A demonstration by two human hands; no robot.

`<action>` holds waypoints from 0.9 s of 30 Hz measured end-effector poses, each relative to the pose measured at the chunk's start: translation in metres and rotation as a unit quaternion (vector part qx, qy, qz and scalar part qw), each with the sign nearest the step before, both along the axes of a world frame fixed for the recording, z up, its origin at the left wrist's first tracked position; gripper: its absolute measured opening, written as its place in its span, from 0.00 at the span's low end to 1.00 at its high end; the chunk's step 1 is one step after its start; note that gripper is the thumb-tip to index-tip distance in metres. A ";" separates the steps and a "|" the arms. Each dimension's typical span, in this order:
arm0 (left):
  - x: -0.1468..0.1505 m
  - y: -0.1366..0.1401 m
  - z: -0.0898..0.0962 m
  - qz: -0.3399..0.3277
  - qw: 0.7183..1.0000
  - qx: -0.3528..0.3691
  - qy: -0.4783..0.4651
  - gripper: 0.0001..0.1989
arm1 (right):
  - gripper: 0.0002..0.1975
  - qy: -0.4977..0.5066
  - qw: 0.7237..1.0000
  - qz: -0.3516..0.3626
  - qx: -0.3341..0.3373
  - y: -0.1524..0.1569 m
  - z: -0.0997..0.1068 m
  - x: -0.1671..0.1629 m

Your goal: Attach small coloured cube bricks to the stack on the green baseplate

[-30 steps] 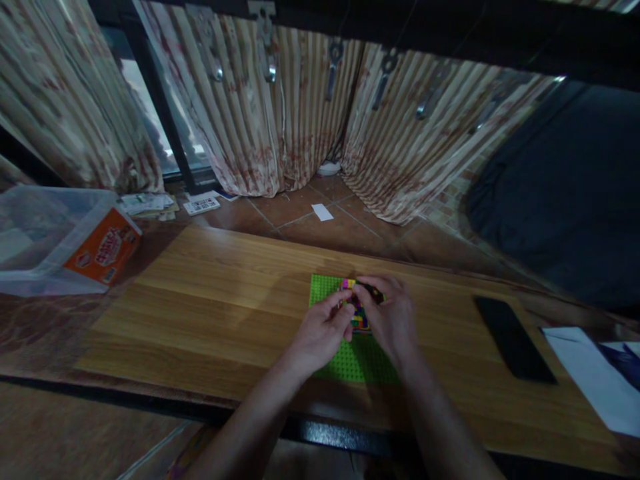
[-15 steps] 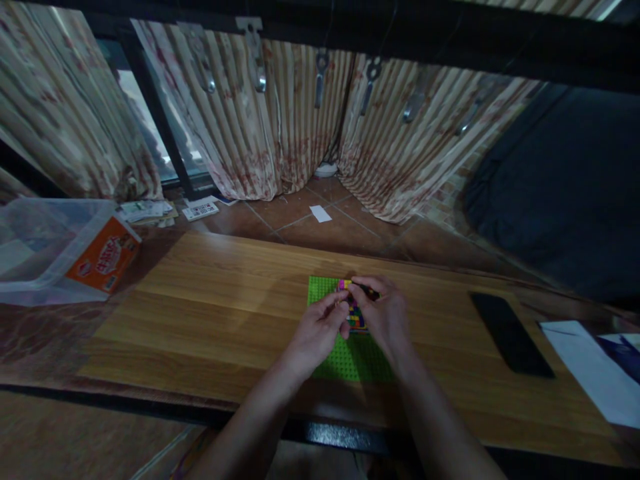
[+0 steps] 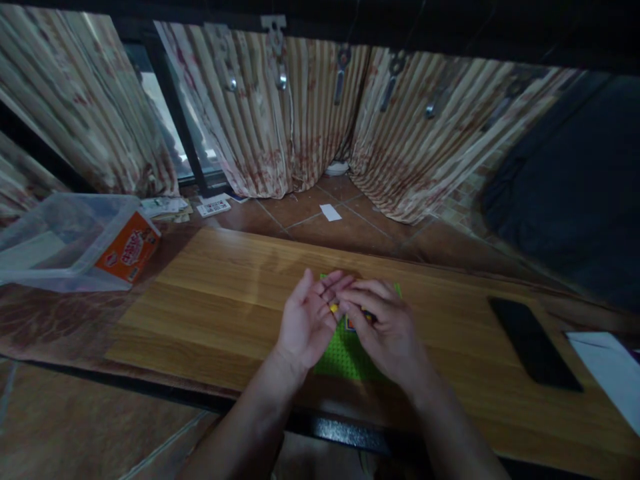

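My left hand [image 3: 309, 319] is turned palm up with its fingers stretched out. A small yellow toy brick [image 3: 334, 308] shows over its palm, right at the fingertips of my right hand [image 3: 383, 320]. The right thumb and fingers are pinched together at that brick. Below both hands lies a bright green studded baseplate [image 3: 345, 357]. A multicoloured patch of bricks [image 3: 350, 324] on it is mostly covered by my right hand.
The baseplate rests on a long wooden board [image 3: 210, 300]. A black phone-like slab [image 3: 535, 343] and white paper [image 3: 605, 373] lie to the right. At the left stands a clear plastic bin [image 3: 65, 280] with an orange label. Curtains [image 3: 310, 120] hang behind.
My left hand has rolled from a closed, pinching pose over the bricks to an open palm facing up. The yellow brick has come into sight. The view has shifted slightly left.
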State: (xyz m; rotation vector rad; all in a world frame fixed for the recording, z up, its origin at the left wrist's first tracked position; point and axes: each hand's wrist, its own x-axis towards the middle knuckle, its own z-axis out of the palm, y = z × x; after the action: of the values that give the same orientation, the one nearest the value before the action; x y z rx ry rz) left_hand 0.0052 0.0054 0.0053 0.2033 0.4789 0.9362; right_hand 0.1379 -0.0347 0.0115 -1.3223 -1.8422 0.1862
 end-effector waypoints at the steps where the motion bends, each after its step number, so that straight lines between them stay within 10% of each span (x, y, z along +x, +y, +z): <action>1: 0.000 0.000 0.000 -0.004 1.000 0.008 0.002 0.23 | 0.07 -0.021 1.000 0.017 -0.006 0.000 0.000 -0.003; 14: -0.002 -0.001 0.002 0.006 0.999 0.039 -0.008 0.24 | 0.06 -0.052 0.998 -0.025 -0.007 0.003 -0.008 -0.007; 20: 0.002 -0.001 -0.011 0.051 0.980 0.024 0.189 0.11 | 0.05 0.003 0.989 -0.143 0.018 0.009 -0.009 0.032; 27: 0.014 -0.004 -0.020 0.041 0.918 0.170 0.357 0.08 | 0.08 -0.078 0.989 -0.127 0.005 0.015 -0.022 0.032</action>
State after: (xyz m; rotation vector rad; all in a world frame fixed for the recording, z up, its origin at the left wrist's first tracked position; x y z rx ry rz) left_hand 0.0197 0.0013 -0.0144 0.8669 1.0001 1.0108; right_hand 0.1697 -0.0195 -0.0100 -1.5864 -1.7775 -0.0623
